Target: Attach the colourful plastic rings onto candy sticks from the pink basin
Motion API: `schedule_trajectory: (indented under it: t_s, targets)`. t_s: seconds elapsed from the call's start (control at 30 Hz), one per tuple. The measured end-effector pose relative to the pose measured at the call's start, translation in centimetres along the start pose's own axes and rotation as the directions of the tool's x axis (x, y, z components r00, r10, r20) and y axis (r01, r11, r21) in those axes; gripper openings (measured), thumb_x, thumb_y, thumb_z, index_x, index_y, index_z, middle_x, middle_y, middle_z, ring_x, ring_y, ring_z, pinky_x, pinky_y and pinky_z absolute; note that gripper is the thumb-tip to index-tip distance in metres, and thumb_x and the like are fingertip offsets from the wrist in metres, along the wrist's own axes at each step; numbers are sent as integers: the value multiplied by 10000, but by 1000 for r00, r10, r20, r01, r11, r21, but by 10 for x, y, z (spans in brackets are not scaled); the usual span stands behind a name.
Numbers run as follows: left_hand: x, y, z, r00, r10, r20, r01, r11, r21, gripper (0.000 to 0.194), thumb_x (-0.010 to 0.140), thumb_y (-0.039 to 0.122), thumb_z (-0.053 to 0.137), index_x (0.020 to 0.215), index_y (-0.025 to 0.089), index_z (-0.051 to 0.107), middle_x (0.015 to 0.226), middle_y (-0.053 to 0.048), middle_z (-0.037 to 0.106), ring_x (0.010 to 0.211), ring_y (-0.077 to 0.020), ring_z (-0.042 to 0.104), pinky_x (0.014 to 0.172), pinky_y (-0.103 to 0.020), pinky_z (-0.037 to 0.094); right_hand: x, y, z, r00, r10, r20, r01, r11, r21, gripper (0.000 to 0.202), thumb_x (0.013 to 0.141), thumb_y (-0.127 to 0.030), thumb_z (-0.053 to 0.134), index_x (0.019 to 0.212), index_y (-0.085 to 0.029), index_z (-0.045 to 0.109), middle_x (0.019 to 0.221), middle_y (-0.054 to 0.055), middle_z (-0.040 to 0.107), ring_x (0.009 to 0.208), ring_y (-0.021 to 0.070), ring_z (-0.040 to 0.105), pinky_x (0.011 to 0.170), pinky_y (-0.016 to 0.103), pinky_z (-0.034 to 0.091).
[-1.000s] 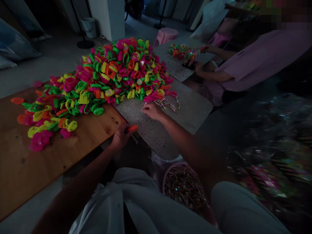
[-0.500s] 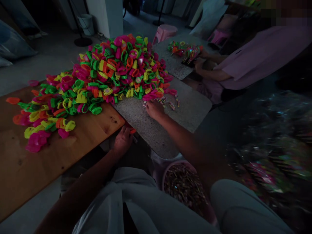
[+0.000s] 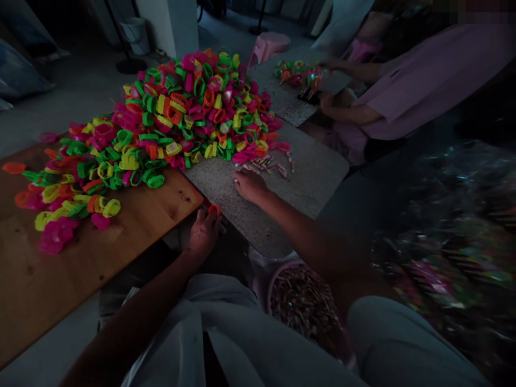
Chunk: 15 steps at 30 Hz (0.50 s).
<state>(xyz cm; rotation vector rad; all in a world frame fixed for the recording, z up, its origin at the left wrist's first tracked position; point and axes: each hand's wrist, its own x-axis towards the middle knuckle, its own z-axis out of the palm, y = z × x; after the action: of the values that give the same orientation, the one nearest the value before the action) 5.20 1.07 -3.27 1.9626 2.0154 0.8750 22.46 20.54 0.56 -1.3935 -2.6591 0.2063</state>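
Observation:
My left hand [image 3: 203,232] is closed around an orange plastic toy watch [image 3: 215,209], low by the corner where the wooden and grey tables meet. Over the grey table, my right hand [image 3: 250,186] is pinched, with a small pale piece at the fingertips that looks like one of the candy rolls. Several small striped candy rolls [image 3: 262,163] lie just beyond that hand. Behind them rises a big heap of toy watches [image 3: 189,107] in pink, green, yellow and orange, spilling left across the wooden table.
The wooden table [image 3: 153,215] adjoins the grey speckled table [image 3: 298,188]. Below my right forearm is a pink tub [image 3: 276,279] full of small wrapped pieces. Clear plastic bags [image 3: 451,258] lie at right. A co-worker in a pink shirt [image 3: 427,86] handles colourful items at the far table.
My right hand has drawn slightly back from the candy rolls, towards me. The orange toy watch in my left hand has turned up and shows more. The co-worker's hands have moved apart.

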Motion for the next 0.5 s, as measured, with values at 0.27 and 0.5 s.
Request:
schedule_trajectory:
  t_s: [0.27,0.5]
  targets:
    - [7,16,-4,997,-18,81,2,981,193,302,1077,312,463,1280,202,658,1088,-121,598,930,-234,651,767,-314,538,-36,-27,9,992,-121,-23,114,830,547,238,999,-242,655,1208,-180,750,1111,76,744,994,173,677,938,285,511]
    - [9,19,-6,982,-70,175,35,980,197,306,1073,267,446,1300,194,638,1143,-142,591,992,-273,647,800,-365,552,-41,-36,11,960,-275,-48,241,734,635,197,985,-204,639,1106,-195,795,1123,76,754,1043,184,691,981,316,518]
